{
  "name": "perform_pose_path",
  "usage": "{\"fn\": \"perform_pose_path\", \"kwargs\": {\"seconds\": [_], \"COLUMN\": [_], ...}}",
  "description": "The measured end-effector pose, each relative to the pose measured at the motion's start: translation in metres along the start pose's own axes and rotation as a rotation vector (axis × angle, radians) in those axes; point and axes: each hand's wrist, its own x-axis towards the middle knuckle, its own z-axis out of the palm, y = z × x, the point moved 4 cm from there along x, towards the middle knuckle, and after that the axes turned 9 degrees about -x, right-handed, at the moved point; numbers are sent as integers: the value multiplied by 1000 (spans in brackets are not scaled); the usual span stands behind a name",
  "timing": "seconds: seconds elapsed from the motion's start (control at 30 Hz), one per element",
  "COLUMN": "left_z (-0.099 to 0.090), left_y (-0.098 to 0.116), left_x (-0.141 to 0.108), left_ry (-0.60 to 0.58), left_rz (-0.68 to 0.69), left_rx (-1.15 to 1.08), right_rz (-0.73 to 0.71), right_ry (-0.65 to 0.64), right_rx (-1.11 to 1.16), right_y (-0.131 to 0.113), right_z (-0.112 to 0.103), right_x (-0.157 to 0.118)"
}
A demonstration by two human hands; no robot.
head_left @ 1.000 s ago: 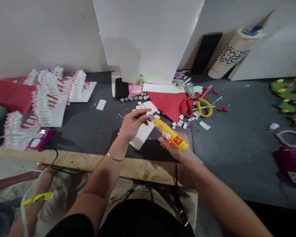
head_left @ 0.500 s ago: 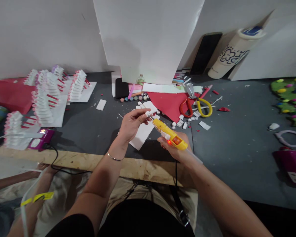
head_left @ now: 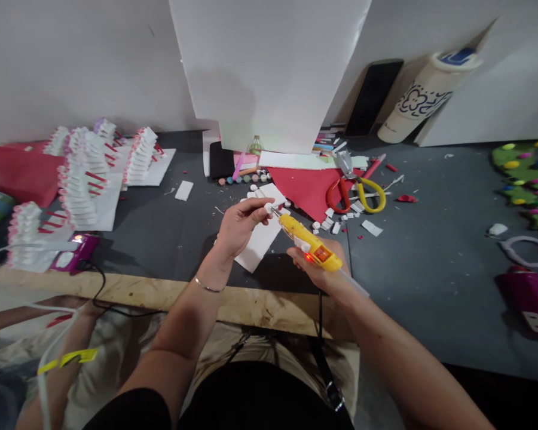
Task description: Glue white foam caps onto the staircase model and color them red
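Right hand (head_left: 326,279) gripping yellow glue gun (head_left: 302,230) above counter (head_left: 412,239); red light (head_left: 308,258) is lit, so treat it as hot. Glue stick (head_left: 355,284) pokes out behind the glue gun, along the wrist; if it catches the forearm, aim could jump. At the glue gun's tip, left hand (head_left: 240,228) pinches a small white piece (head_left: 268,207), thumb against finger; nozzle (head_left: 275,211) touching it or just beside, can't tell. Main risk: burnt fingertips, because the piece is tiny and bare skin sits right by hot metal. Next: too long a squeeze, excess glue running onto the fingers. Also the piece could slip from the pinch if the nozzle pushes hard. Under and left of the glue gun's tip lies a white strip (head_left: 253,248); a drip would probably land there and mark it. Just beyond the glue gun, to its right, loose white bits (head_left: 327,223); a careless wrist swing could scatter them. Farther beyond the glue gun, red sheet (head_left: 305,188), scissors (head_left: 373,196) at its right edge; stray glue strings could snag on both. Well past the glue gun, phone (head_left: 373,95) leans on the wall; a counter bump might slide it down.
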Motion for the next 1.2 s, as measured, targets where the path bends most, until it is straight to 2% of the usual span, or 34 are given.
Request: {"fn": "perform_pose_path", "kwargs": {"seconds": [0.23, 0.43, 0.6, 0.73, 0.87, 1.0, 1.2], "left_z": [-3, -8, -24, -37, -37, -32, -28], "left_y": [-1, 0, 10, 25, 34, 28, 23], "left_x": [1, 3, 9, 20, 41, 63, 73], "left_ry": [23, 66, 189, 238, 158, 49, -91], "left_rz": [-18, -26, 20, 74, 108, 78, 25], "left_rx": [-6, -5, 23, 207, 470, 735, 1077], "right_rz": [0, 22, 43, 80, 62, 31, -31], "right_ry": [32, 72, 62, 42, 37, 53, 61], "right_rx": [4, 105, 254, 320, 309, 241, 242], "right_y": [11, 20, 11, 8, 8, 10, 11], "right_z": [3, 3, 0, 0, 1, 0, -2], "right_x": [-1, -2, -5, -6, -5, -4, -3]}}
